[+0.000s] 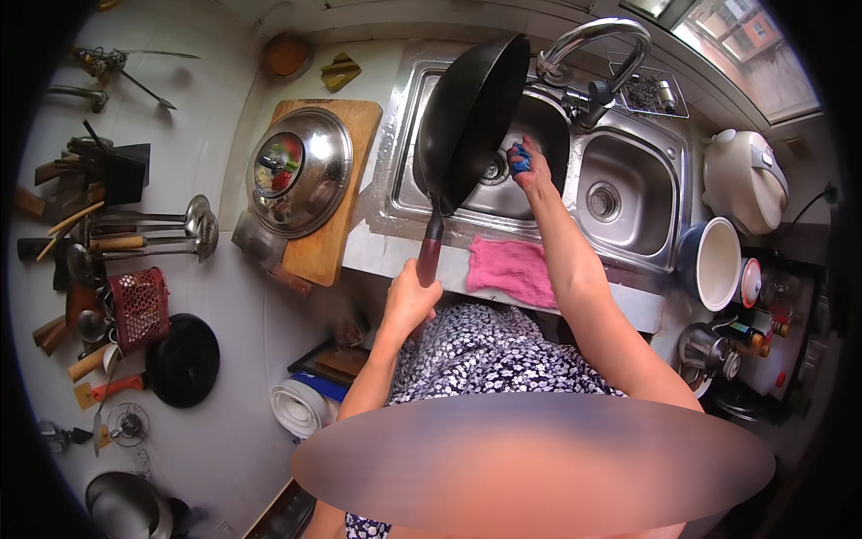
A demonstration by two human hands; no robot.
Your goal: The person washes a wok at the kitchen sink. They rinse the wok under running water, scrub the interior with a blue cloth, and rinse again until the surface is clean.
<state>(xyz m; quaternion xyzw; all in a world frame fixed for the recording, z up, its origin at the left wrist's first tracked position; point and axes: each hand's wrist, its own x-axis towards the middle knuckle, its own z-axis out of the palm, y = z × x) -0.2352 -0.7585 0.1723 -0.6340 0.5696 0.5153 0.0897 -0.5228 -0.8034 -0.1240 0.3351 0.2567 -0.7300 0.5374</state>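
My left hand (pixel 411 300) grips the reddish-brown handle of a black wok (pixel 465 121), which is tilted on its side over the left basin of a stainless steel double sink (pixel 404 162). Bunched in my right hand (pixel 532 168) is a blue scrubbing cloth or pad (pixel 520 160), held over the same basin, a little to the right of the wok's rim. Part of that basin is hidden behind the wok. A chrome faucet (pixel 596 40) arches behind the sink, its spout over the divide between the basins.
A pink cloth (pixel 508 266) lies on the counter's front edge. Left of the sink, a glass-centred metal lid (pixel 323 155) rests on a wooden cutting board (pixel 360 155) beside a cleaver (pixel 259 239). A blue-and-white pot (pixel 717 263) and a white rice cooker (pixel 741 182) stand right. Utensils hang on the left wall.
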